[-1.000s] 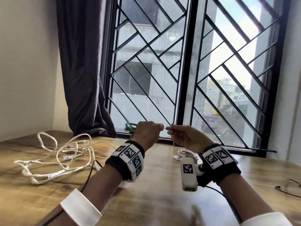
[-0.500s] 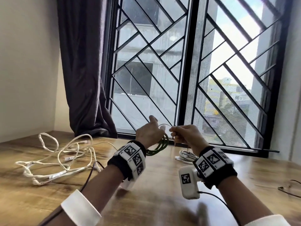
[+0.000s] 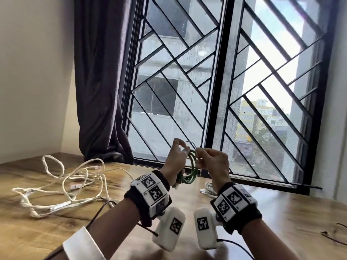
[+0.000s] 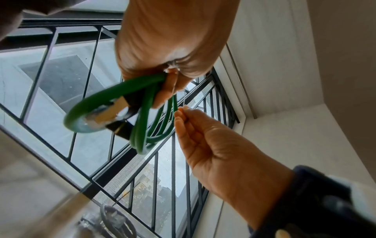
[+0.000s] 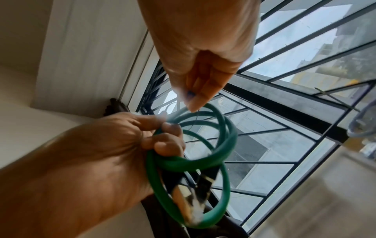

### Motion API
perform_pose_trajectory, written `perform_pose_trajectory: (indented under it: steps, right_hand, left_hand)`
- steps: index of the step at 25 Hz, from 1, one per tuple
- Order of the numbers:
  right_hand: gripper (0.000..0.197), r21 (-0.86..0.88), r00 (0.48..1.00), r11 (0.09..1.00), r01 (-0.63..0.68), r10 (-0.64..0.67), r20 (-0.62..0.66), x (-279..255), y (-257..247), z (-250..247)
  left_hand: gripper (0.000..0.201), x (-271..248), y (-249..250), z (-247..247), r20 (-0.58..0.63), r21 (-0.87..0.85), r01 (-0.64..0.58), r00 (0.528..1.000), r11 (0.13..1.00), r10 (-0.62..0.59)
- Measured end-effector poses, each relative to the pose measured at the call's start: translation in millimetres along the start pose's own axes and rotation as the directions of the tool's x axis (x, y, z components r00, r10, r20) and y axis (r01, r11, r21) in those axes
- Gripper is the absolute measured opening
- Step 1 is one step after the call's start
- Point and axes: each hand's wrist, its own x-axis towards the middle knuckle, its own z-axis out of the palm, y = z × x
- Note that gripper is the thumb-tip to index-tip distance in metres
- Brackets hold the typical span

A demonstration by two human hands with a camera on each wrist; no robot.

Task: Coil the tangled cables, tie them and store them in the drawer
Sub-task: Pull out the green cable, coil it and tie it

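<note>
A green cable coil (image 3: 191, 167) hangs in the air between my hands, above the wooden table (image 3: 281, 222). My left hand (image 3: 178, 158) grips one side of the green coil (image 4: 114, 95), fingers curled round its loops. Both black plugs (image 5: 189, 196) dangle inside the green coil (image 5: 223, 145). My right hand (image 3: 199, 156) pinches a thin wire tie (image 5: 195, 120) just above the coil's top edge; the tie arcs up as a thin loop (image 3: 187, 143) by my left fingers. The right hand (image 4: 183, 112) shows thumb and forefinger pressed together; the left hand (image 5: 162, 136) holds the bundle.
A tangled white cable (image 3: 65, 184) sprawls on the left of the table. A small grey coiled cable (image 3: 209, 189) lies by the window sill behind my right wrist. A thin black wire (image 3: 334, 235) lies at the right edge. A dark curtain (image 3: 99, 91) and barred window stand behind.
My left hand has turned, swinging the green coil from its far left side round to hang between both hands. Both hands rose a little and the tie no longer stretches straight.
</note>
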Motion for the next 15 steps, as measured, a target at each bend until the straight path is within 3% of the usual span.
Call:
perform_pose_trajectory:
  steps: [4, 9, 12, 15]
  right_hand:
    - [0.007, 0.058, 0.998, 0.997, 0.049, -0.052, 0.038, -4.4, -4.9, 3.0]
    - [0.004, -0.104, 0.981, 0.976, 0.19, -0.186, 0.047, -3.0, -4.8, 1.1]
    - [0.007, -0.143, 0.962, 0.959, 0.244, -0.221, 0.157, -3.1, -5.9, -0.2]
    - [0.01, -0.042, 0.966, 0.974, 0.221, -0.213, 0.148, -2.1, -7.3, -0.2]
  left_hand:
    - [0.011, 3.2, -3.6, -1.5, -0.014, 0.01, -0.025, 1.0, 1.0, 0.025]
    - [0.022, 1.9, -2.7, -6.2, -0.008, -0.209, 0.163, 0.986, 0.964, -0.168]
    - [0.023, 4.2, -7.6, -7.0, -0.025, -0.235, 0.164, 0.984, 0.958, -0.175]
    - [0.02, 5.7, -7.8, -8.0, -0.047, -0.224, 0.104, 0.992, 0.969, -0.118]
